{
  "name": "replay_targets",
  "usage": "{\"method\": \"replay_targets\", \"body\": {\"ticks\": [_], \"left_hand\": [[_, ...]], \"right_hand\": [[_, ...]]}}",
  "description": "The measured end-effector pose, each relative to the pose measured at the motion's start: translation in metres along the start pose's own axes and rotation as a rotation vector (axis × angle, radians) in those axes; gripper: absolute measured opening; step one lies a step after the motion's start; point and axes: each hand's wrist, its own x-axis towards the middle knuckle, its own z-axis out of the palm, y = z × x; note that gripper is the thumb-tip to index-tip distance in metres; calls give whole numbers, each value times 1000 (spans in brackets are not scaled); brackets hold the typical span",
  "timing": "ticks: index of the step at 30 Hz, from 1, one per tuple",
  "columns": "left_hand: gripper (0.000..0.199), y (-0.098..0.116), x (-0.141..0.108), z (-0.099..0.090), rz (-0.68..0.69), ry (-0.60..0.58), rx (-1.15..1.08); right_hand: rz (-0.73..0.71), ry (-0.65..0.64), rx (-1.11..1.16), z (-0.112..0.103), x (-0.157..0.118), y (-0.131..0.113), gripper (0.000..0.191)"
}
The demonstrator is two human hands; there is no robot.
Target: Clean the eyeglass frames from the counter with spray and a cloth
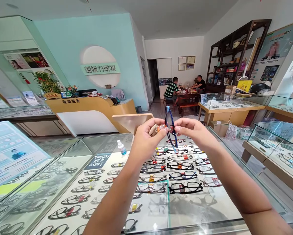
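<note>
Both hands hold up a pair of blue-framed glasses [171, 127] over the glass display case. My left hand [150, 135] pinches the frame from the left, with a crumpled beige cloth [153, 130] between its fingers. An orange tag shows beside the lens there. My right hand [192, 130] grips the frame from the right with thumb and fingertips. Below, rows of glasses [182, 176] lie on the case, several with red, orange or yellow tags. A small white bottle with a blue label [121, 147] stands upright to the left of my left hand.
A tilted mirror-like panel [127, 122] stands behind my left hand. A blue-and-white sign [14, 153] leans at the left. More glass cases [231, 103] line the right side. Two people sit at a table in the back.
</note>
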Motion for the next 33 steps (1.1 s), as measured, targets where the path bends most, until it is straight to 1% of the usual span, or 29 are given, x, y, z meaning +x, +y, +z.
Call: {"method": "replay_targets", "body": {"ticks": [4,6,7,9,11,13,15,17,19,22,23,24,25,27,28,29,30,31,33], "left_hand": [[26,-3,3,0,75,-67,24],[24,-6,5,-1,106,-64,55],[23,-9,6,-2,120,-43,81],[20,-14,9,-4,180,39,162],[18,-21,13,-8,300,149,292],[20,-26,16,-12,432,243,438],[23,-30,19,-15,514,290,525],[25,-31,21,-18,534,299,555],[24,-29,21,-19,542,336,586],[19,-22,15,-16,589,493,624],[17,-19,13,-13,611,494,624],[15,-16,9,-10,630,434,620],[15,-14,6,-7,643,318,619],[20,-13,2,1,649,5,647],[24,-14,0,5,645,-125,674],[27,-16,0,8,641,-204,703],[28,-18,0,11,636,-239,731],[27,-21,0,14,631,-239,751],[23,-26,1,18,610,-189,746]], "right_hand": [[109,-25,129,-3,3,3,26],[173,-45,185,-6,4,2,29],[192,-54,198,-8,4,1,29],[198,-70,180,-12,4,-1,27],[182,-100,114,-16,4,-2,24],[169,-153,40,-20,3,-3,20],[170,-215,-6,-24,1,-5,17],[186,-262,-16,-26,-1,-9,16],[200,-270,-5,-28,-3,-14,18],[175,-213,30,-29,-5,-20,21],[156,-191,50,-29,-5,-21,22],[134,-169,74,-28,-6,-21,23],[113,-147,101,-28,-6,-21,24],[86,-110,154,-26,-7,-20,22],[79,-92,174,-25,-7,-20,23],[74,-74,186,-24,-8,-20,25],[70,-55,193,-23,-8,-20,27],[62,-32,195,-23,-9,-20,28],[15,32,194,-22,-9,-20,25]]}}
